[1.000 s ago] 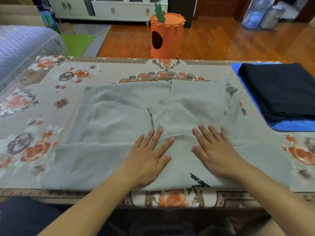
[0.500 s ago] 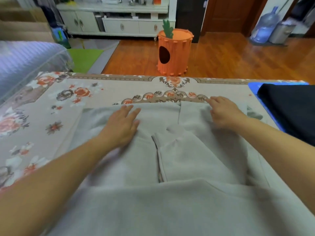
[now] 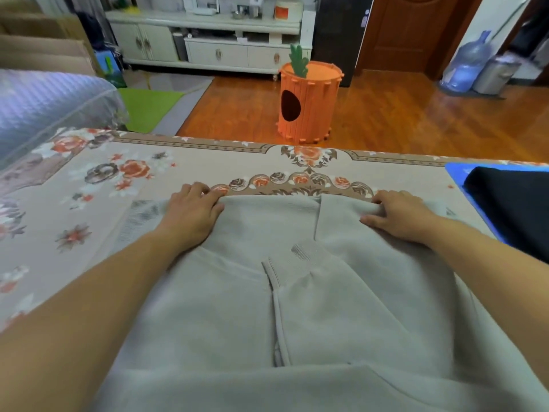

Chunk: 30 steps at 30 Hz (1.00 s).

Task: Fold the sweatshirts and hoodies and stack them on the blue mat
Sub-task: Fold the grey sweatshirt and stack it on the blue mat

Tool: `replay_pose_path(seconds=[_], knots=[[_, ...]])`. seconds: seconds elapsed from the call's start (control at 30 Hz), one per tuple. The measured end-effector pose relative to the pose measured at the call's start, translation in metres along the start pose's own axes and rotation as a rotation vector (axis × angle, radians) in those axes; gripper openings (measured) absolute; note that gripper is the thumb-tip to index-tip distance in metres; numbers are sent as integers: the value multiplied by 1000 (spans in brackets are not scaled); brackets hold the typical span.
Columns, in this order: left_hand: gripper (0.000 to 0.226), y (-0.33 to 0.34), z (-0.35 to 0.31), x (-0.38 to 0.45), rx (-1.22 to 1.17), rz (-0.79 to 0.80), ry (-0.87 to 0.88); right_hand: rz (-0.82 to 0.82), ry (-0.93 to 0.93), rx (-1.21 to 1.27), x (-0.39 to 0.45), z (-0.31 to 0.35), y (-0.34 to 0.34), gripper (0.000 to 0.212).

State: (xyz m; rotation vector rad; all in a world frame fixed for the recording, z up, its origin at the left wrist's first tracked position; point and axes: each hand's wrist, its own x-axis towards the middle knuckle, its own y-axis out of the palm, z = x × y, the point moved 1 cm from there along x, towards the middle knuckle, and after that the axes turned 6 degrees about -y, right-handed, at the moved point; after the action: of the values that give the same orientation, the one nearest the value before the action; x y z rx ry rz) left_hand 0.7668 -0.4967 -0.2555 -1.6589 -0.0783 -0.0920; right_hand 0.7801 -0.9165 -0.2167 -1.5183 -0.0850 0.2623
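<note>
- Fleece, soft and thick-looking — grey hoodie (image 3: 341,307) spread flat on the floral table cover (image 3: 89,185), filling the near middle of the table, far hem close to the cover's patterned border.
- Likely light but floppy: no stiffness to hold a fold by itself, so probably needs lifting at two spread points and laying down, not dragging.
- Ribbed cuff (image 3: 292,258) of a folded-in sleeve lying across the chest — apt to slide out if the cloth is lifted carelessly.
- Left hand (image 3: 191,215) at the far hem toward the left, fingers curled over the edge, thumb on top — pinching the hem, by the look of it.
- Right hand (image 3: 399,217) at the far hem toward the right, fingers bent round a bunched ridge of cloth, gripping it.
- Best hold, as judged: exactly these two far points, well apart, so the hem stays taut and comes toward the body in one even fold.
- Blue mat (image 3: 454,172) at the right edge of the table, carrying a folded dark garment (image 3: 511,203) — the start of the stack, room on top for the grey one.
- Beyond the table on the wooden floor: orange carrot-shaped bin (image 3: 309,105) with a dark oval opening, contents not visible.
</note>
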Motion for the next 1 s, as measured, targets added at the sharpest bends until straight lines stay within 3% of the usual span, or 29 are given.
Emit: replay_pose_path(seconds=[0.1,0.23,0.4,0.53,0.67,0.8,1.0], knots=[[41,-15,-5,-2,164,65,47,99,-38,-261,-1,9,-22,42],[6,-58,10,-10,227,106,98,18,-112,-376,-27,16,-62,25],[19,-117,32,-68,-52,-158,150,-89,-110,-253,-106,21,-89,12],[28,-127,35,-143,-78,-117,227,-133,-123,-115,-179,31,-78,19],[41,-94,41,-196,-97,-66,241,-256,-168,-9,-223,23,-33,38],[37,-57,43,-218,-131,-15,230,-205,-162,-35,-233,15,17,40],[37,-90,52,-203,-236,-124,118,-371,-177,119,-242,12,-20,38]])
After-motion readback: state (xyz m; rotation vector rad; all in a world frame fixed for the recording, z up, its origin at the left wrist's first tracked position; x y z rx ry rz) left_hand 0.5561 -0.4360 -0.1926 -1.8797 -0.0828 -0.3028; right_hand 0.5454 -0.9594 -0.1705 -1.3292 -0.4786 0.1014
